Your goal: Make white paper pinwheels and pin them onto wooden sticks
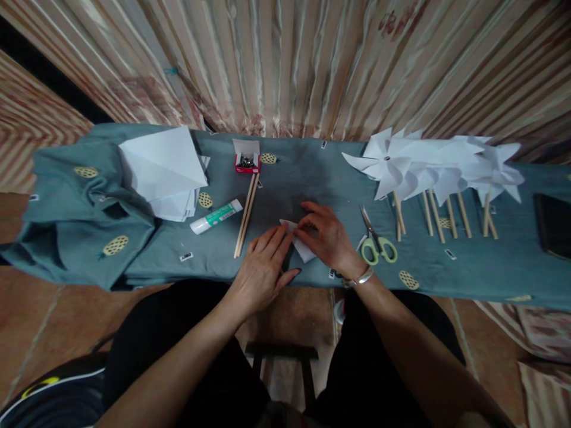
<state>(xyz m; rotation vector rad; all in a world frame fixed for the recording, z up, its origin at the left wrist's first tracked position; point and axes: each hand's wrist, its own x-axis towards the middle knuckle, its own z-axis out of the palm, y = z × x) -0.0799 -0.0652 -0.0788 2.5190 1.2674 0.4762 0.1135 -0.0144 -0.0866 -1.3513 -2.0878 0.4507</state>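
Observation:
A small folded piece of white paper (305, 249) lies near the front edge of the cloth-covered table, partly hidden by my fingers. My left hand (264, 268) rests beside it, fingers stretched out and fingertips on the paper's left edge, thumb held apart. From the other side my right hand (325, 235) pinches the paper's upper part between thumb and forefinger, its other fingers raised. Just right of that hand lie scissors (376, 241) with light green handles. Two wooden sticks (247, 217) lie side by side to the left of my left hand.
A glue stick (216, 216) and a stack of white paper sheets (163, 166) lie to the left. A small red box (247, 160) of metal pins stands open at the back. Several white paper pinwheels (428, 163) on sticks lie at right, with a dark flat object (553, 224) beyond.

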